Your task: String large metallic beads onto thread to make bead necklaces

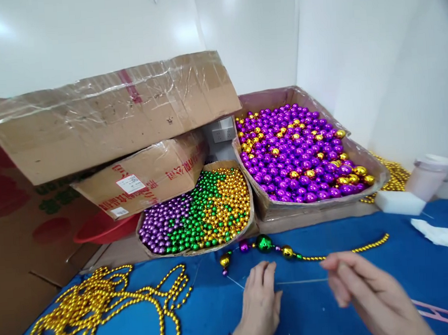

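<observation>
A thin, clear string (301, 282) runs taut over the blue cloth between my hands. My left hand (258, 304) is closed on it, palm down, and the string comes out again on its far left side. My right hand (368, 292) pinches the other stretch between thumb and fingers; its fingertips are slightly blurred. Just beyond the hands lies a strand with a large green bead (264, 243), gold beads (287, 252), a purple bead (244, 246) and smaller ones. A gold bead chain (369, 245) continues it to the right, passing behind my right fingers.
Behind stand a box of small purple, green and gold beads (202, 214) and a box of larger purple beads (291, 153). Gold bead chains (91, 302) lie left. Cardboard boxes (122, 118) lean over a red basin (106, 228). Pink scissors (441, 313) lie right.
</observation>
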Motion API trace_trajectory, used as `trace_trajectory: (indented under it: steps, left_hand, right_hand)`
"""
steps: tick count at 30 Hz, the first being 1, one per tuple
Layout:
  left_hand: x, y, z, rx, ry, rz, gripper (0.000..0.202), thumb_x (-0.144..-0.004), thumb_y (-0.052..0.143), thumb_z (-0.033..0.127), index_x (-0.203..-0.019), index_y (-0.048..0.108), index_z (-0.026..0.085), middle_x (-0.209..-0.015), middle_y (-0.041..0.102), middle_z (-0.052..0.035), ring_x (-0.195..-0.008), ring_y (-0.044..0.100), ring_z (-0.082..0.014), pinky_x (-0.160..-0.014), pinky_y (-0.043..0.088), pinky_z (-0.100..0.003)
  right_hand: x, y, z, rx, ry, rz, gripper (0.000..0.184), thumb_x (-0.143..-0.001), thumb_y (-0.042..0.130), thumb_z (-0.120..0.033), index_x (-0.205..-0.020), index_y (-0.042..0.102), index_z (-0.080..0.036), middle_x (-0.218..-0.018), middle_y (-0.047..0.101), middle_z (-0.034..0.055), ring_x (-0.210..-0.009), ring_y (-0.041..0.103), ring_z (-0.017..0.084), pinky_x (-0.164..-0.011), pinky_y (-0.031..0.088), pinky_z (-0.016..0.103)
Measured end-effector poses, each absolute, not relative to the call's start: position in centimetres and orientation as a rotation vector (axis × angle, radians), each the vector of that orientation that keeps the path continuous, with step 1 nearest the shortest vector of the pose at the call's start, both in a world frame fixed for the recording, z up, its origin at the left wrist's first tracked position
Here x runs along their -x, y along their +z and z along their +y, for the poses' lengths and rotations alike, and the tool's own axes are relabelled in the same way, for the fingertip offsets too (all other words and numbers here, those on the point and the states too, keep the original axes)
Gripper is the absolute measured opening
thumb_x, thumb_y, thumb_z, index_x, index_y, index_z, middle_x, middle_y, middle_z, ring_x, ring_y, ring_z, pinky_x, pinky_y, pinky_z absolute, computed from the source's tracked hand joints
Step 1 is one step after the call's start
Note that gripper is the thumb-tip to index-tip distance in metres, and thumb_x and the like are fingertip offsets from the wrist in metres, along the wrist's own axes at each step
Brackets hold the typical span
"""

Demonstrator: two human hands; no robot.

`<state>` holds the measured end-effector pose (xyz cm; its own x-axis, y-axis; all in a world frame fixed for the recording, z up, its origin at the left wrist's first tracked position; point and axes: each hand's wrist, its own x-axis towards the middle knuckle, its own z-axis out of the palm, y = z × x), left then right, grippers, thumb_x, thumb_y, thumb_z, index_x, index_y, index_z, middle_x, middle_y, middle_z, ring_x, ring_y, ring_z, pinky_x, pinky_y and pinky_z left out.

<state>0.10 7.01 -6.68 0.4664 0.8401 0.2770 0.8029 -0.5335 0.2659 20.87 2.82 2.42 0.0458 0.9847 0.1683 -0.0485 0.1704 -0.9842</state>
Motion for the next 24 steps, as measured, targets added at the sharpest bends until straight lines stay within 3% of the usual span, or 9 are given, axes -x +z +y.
trace_trajectory:
  steps: [2,5,10,14,18,22,24]
  left_hand:
    - [1.0,-6.1,7.4,-2.701,0.45,1.465,0.06,-0.077,0.051,0.007,-0.135,0.035,0.016,-0.123,0.053,-0.0135,-0.108,0.051,-0.0269,-0.094,0.044,-0.041]
    - [3.0,-5.8,8.2,-2.8,0.33,1.419,0.048,-0.079,0.051,0.006,-0.125,0.045,0.017,-0.105,0.06,-0.0092,-0.098,0.054,-0.0253,-0.093,0.043,-0.041]
    - [6.3,-6.1,9.9,-2.96,0.143,1.38,0.025,-0.087,0.042,0.006,-0.106,0.056,0.014,-0.093,0.063,-0.011,-0.107,0.05,-0.0302,-0.102,0.031,-0.052]
    - [8.2,-5.9,10.8,-3.013,0.017,1.397,0.02,-0.088,0.043,0.008,-0.097,0.059,0.014,-0.092,0.064,-0.0111,-0.112,0.05,-0.0309,-0.104,0.027,-0.052]
    - [9.5,-5.1,10.6,-3.02,-0.017,1.432,0.027,-0.084,0.045,0.007,-0.107,0.058,0.015,-0.101,0.065,-0.0121,-0.119,0.047,-0.0319,-0.106,0.022,-0.055]
    - [9.5,-3.7,10.3,-2.961,0.054,1.331,0.068,-0.069,0.063,0.017,-0.133,0.042,0.019,-0.127,0.057,-0.0142,-0.125,0.041,-0.0384,-0.105,0.021,-0.06]
    - [8.4,-2.4,10.5,-2.939,0.162,1.206,0.071,-0.066,0.067,0.021,-0.132,0.043,0.022,-0.128,0.058,-0.0118,-0.122,0.045,-0.0387,-0.104,0.026,-0.058]
  right_hand:
    - [-23.5,1.4,2.5,1.023,1.061,-1.021,0.021,-0.088,0.053,-0.04,-0.097,0.061,-0.024,-0.059,0.05,-0.0029,-0.055,0.05,0.013,-0.053,0.044,0.025]
    - [-27.2,-0.8,2.3,0.987,1.039,-0.818,0.02,-0.083,0.06,-0.037,-0.098,0.063,-0.023,-0.054,0.045,-0.0037,-0.05,0.046,0.012,-0.046,0.044,0.024]
    - [-30.0,-3.4,2.0,1.055,1.041,-0.622,0.022,-0.08,0.063,-0.038,-0.097,0.064,-0.024,-0.064,0.052,-0.0013,-0.05,0.046,0.011,-0.043,0.047,0.023]
    - [-30.2,-3.6,2.6,1.02,0.98,-0.53,0.02,-0.079,0.065,-0.037,-0.095,0.064,-0.025,-0.077,0.059,0.0005,-0.052,0.046,0.01,-0.047,0.049,0.023]
    - [-29.8,-2.9,2.7,0.946,1.008,-0.566,0.017,-0.082,0.062,-0.036,-0.095,0.063,-0.025,-0.063,0.049,-0.0029,-0.05,0.045,0.01,-0.043,0.045,0.021]
    - [-28.4,-2.4,2.2,1.02,1.078,-0.692,0.021,-0.083,0.06,-0.041,-0.095,0.062,-0.024,-0.06,0.05,-0.0028,-0.054,0.048,0.012,-0.048,0.046,0.022]
    - [-27.4,-2.1,2.3,1.073,1.067,-0.759,0.025,-0.083,0.058,-0.045,-0.096,0.062,-0.023,-0.059,0.051,-0.0026,-0.053,0.049,0.012,-0.05,0.046,0.023]
